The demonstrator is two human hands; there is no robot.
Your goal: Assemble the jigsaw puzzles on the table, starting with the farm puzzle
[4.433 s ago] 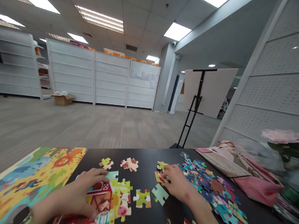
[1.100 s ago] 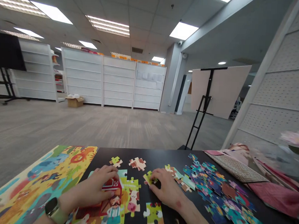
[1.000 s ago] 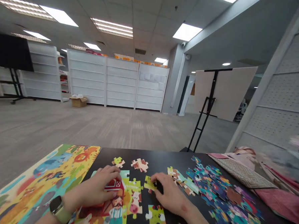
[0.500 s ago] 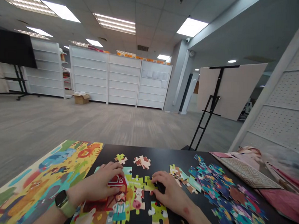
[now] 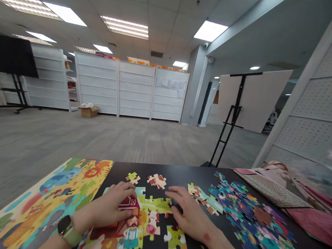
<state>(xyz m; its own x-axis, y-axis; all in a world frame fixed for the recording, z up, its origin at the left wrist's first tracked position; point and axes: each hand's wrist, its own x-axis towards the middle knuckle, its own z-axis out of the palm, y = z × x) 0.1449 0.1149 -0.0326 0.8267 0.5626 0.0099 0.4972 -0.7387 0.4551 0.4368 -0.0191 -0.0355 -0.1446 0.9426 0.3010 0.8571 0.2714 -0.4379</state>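
A partly joined farm jigsaw puzzle (image 5: 132, 236) lies on the black table, showing a red barn, a farmer and a cow. My left hand (image 5: 113, 203), with a watch on its wrist, rests over the barn; its thumb and fingers are apart. To the right, my right hand (image 5: 187, 215) holds nothing, its fingers spread beside a green puzzle piece (image 5: 163, 204) that sits against the puzzle's upper right. A separate green puzzle piece with sheep (image 5: 176, 239) lies just below my right hand. Part of the barn is hidden by my left hand.
Small piles of loose pieces (image 5: 157, 181) lie at the table's far side. Many blue and purple pieces (image 5: 250, 214) spread on the right, near a pink bag (image 5: 311, 225). A finished animal puzzle (image 5: 53, 193) covers the left. An easel (image 5: 229, 131) stands beyond.
The green piece under my right fingers has moved left and now meets the puzzle. My right hand has let go of it, fingers opening. My left hand stays over the barn.
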